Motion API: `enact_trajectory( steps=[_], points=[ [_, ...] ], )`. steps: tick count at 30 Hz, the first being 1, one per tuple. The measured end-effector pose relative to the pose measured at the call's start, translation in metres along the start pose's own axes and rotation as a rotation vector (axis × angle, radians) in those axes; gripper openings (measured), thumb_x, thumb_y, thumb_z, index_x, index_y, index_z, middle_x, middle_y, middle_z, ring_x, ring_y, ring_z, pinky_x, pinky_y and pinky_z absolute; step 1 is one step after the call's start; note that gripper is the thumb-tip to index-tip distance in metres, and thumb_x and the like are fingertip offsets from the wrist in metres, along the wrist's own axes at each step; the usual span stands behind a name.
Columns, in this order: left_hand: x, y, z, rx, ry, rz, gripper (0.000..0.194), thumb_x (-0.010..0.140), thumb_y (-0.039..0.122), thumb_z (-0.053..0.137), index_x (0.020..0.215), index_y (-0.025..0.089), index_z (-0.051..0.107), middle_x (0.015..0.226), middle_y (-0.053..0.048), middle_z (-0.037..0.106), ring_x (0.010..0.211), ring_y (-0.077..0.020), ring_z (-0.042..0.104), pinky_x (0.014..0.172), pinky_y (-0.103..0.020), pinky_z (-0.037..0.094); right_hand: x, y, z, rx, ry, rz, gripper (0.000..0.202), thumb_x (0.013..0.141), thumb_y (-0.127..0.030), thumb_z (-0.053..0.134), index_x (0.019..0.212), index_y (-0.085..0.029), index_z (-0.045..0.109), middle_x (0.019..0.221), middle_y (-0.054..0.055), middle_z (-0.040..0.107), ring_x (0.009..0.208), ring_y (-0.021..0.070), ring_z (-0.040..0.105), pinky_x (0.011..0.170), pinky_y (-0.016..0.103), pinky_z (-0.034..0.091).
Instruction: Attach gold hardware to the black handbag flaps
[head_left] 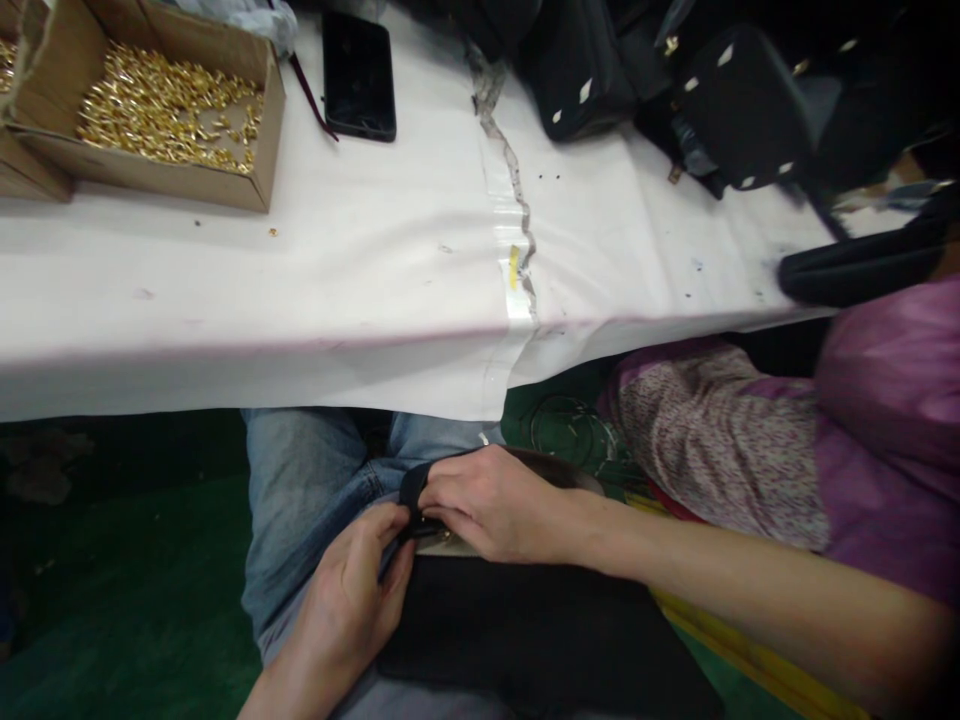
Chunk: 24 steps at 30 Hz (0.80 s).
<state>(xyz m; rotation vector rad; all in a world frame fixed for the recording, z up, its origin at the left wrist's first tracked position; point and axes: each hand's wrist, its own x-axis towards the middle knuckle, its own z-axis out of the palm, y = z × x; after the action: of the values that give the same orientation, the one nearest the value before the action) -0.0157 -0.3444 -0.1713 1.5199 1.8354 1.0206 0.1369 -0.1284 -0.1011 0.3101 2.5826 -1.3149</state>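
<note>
A black bag (pixel 540 625) lies across my lap, over blue jeans (pixel 300 510). At its upper left corner both hands meet on a black strap (pixel 414 487). My left hand (pixel 356 580) pinches the strap's lower part between thumb and fingers. From the other side my right hand (pixel 487 505) is closed, its fingertips pressed on the same strap. Below the right fingers a small gold-coloured glint and a beige strip of the bag show. The exact spot between the fingertips is hidden.
A white-covered table (pixel 360 270) stands ahead, bearing a cardboard box (pixel 172 185) of small gold metal pieces, a black phone (pixel 360 75) and several black bags (pixel 742 105). One loose gold piece (pixel 273 232) lies near the box. A person in purple (pixel 885 420) sits close at the right.
</note>
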Motion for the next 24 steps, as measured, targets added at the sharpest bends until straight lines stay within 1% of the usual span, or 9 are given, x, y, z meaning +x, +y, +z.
enact_trajectory(
  steps=[5, 9, 11, 14, 17, 19, 20, 22, 24],
  points=[
    [0.001, -0.002, 0.0, -0.01, 0.006, 0.003, 0.034, 0.103, 0.015, 0.067, 0.134, 0.025, 0.06, 0.114, -0.004, 0.081, 0.103, -0.0172, 0.084, 0.098, -0.025, 0.07, 0.0, 0.003, 0.004, -0.047, -0.007, -0.057, 0.02, 0.107, -0.012, 0.057, 0.104, -0.014, 0.077, 0.095, 0.007, 0.074, 0.088, 0.0209, 0.071, 0.078, 0.031, 0.054],
    [0.004, 0.0, -0.001, -0.058, 0.008, -0.026, 0.034, 0.102, 0.015, 0.066, 0.134, 0.024, 0.059, 0.114, -0.004, 0.081, 0.1, -0.0153, 0.084, 0.095, -0.021, 0.069, 0.001, -0.002, 0.006, -0.075, 0.001, -0.058, 0.017, 0.104, -0.012, 0.06, 0.103, -0.013, 0.077, 0.093, 0.006, 0.074, 0.085, 0.0217, 0.071, 0.074, 0.032, 0.053],
    [0.007, 0.003, -0.003, -0.102, -0.005, -0.071, 0.035, 0.101, 0.014, 0.066, 0.133, 0.025, 0.057, 0.113, -0.003, 0.081, 0.098, -0.0139, 0.084, 0.092, -0.018, 0.068, 0.001, -0.006, 0.004, -0.048, 0.011, -0.052, 0.015, 0.103, -0.012, 0.062, 0.103, -0.014, 0.077, 0.094, 0.006, 0.075, 0.086, 0.0208, 0.071, 0.076, 0.031, 0.053],
    [0.012, 0.008, -0.006, -0.155, -0.029, -0.121, 0.037, 0.098, 0.012, 0.065, 0.131, 0.026, 0.055, 0.113, -0.002, 0.081, 0.1, -0.0135, 0.084, 0.091, -0.017, 0.068, 0.0, -0.012, -0.001, -0.018, -0.009, -0.009, 0.015, 0.103, -0.01, 0.063, 0.102, -0.013, 0.078, 0.095, 0.007, 0.075, 0.087, 0.0208, 0.071, 0.078, 0.03, 0.054],
    [0.014, 0.011, -0.007, -0.177, -0.027, -0.14, 0.039, 0.097, 0.011, 0.065, 0.13, 0.028, 0.054, 0.112, -0.001, 0.08, 0.1, -0.0139, 0.084, 0.09, -0.018, 0.068, 0.0, -0.015, -0.003, 0.077, -0.013, 0.043, 0.022, 0.106, -0.01, 0.06, 0.111, -0.014, 0.081, 0.104, 0.008, 0.078, 0.096, 0.0211, 0.073, 0.088, 0.031, 0.056],
    [0.014, 0.01, -0.006, -0.183, -0.022, -0.147, 0.038, 0.098, 0.011, 0.065, 0.13, 0.028, 0.054, 0.111, 0.0, 0.079, 0.099, -0.0134, 0.083, 0.091, -0.019, 0.068, 0.0, -0.014, -0.001, 0.192, 0.024, 0.121, 0.025, 0.108, -0.011, 0.059, 0.116, -0.016, 0.082, 0.11, 0.007, 0.08, 0.103, 0.0198, 0.074, 0.095, 0.03, 0.055],
    [0.014, 0.01, -0.005, -0.185, -0.024, -0.144, 0.038, 0.099, 0.011, 0.065, 0.13, 0.028, 0.054, 0.111, 0.0, 0.079, 0.1, -0.0132, 0.083, 0.092, -0.019, 0.068, 0.001, -0.014, 0.0, 0.255, 0.043, 0.19, 0.026, 0.108, -0.012, 0.06, 0.115, -0.018, 0.084, 0.11, 0.005, 0.082, 0.102, 0.0187, 0.074, 0.094, 0.029, 0.054],
    [0.012, 0.008, -0.003, -0.19, -0.031, -0.132, 0.037, 0.1, 0.012, 0.065, 0.131, 0.028, 0.054, 0.113, -0.001, 0.078, 0.102, -0.0129, 0.082, 0.094, -0.019, 0.067, 0.003, -0.012, 0.002, 0.369, 0.051, 0.356, 0.022, 0.106, -0.016, 0.065, 0.106, -0.021, 0.086, 0.102, 0.001, 0.084, 0.092, 0.0167, 0.075, 0.085, 0.027, 0.054],
    [0.011, 0.007, -0.002, -0.198, -0.041, -0.124, 0.036, 0.101, 0.012, 0.065, 0.132, 0.028, 0.053, 0.113, -0.001, 0.078, 0.103, -0.0133, 0.082, 0.094, -0.021, 0.067, 0.005, -0.011, 0.002, 0.452, 0.012, 0.493, 0.017, 0.102, -0.023, 0.072, 0.099, -0.022, 0.088, 0.092, -0.002, 0.084, 0.082, 0.0161, 0.073, 0.073, 0.025, 0.051]
  ],
)
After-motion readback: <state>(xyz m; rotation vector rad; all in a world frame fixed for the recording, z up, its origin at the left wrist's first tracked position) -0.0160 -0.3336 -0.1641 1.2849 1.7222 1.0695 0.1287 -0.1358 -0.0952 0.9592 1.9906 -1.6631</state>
